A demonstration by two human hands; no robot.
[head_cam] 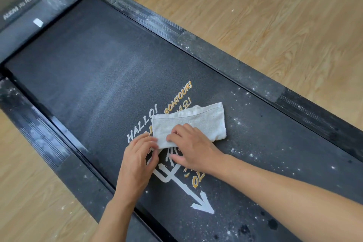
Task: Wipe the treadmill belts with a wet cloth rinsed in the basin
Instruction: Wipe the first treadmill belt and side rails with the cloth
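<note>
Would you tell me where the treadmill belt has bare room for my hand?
The belt is bare from the HALLO lettering to the motor cover, and between the cloth and the right rail, though dusty. It is crowded where the left hand and right hand hold the cloth.

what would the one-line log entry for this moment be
cloth: folded, on belt | left hand: pinches cloth corner | right hand: grips cloth edge | belt: white specks

Beyond the cloth (189,124), the belt (88,61) lies flat and open up to the raised motor cover (39,12). Left and right of the cloth, the left side rail (45,137) and the right side rail (216,55) border the belt. At the cloth's near edge, the left hand (137,161), the right hand (193,149) and both forearms block the way.
</note>
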